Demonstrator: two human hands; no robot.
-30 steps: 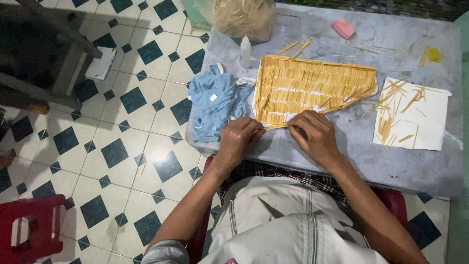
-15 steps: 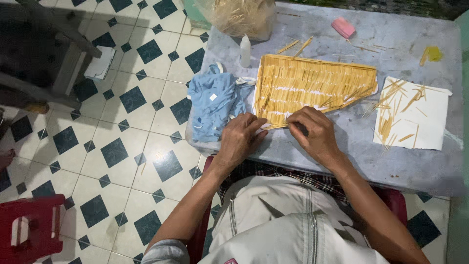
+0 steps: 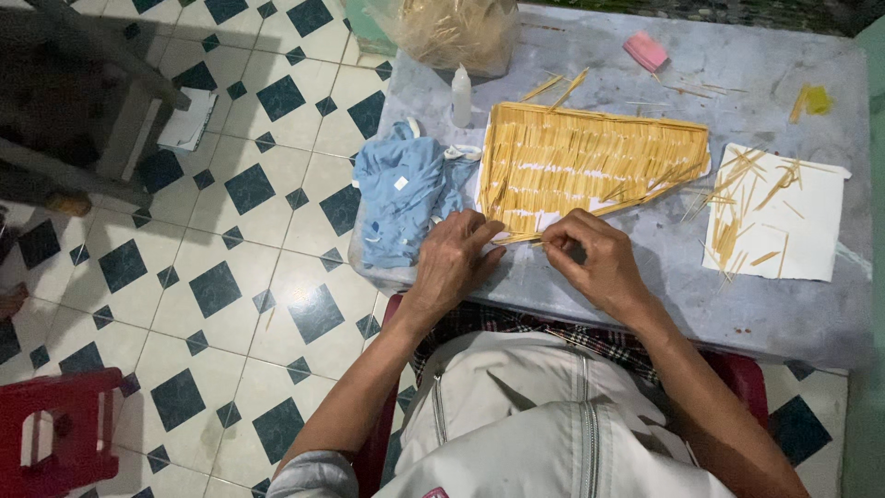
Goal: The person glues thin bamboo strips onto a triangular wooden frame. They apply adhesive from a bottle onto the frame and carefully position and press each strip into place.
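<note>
While seated, both hands (image 3: 456,258) (image 3: 590,263) pinch straw mat (image 3: 590,161) edge

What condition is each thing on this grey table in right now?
Flat panel of glued yellow straw strips: lying flat, lower right corner unfinished.
Left hand: fingers pinching a straw at the panel's near edge.
Right hand: fingers pinching the same straw.
Small white squeeze bottle: upright, capped.
Blue cloth: crumpled.
White paper sheet: flat, strewn with loose straws.

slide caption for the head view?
Both hands pinch a thin straw strip at the near edge of a straw mat on a grey table.
</note>
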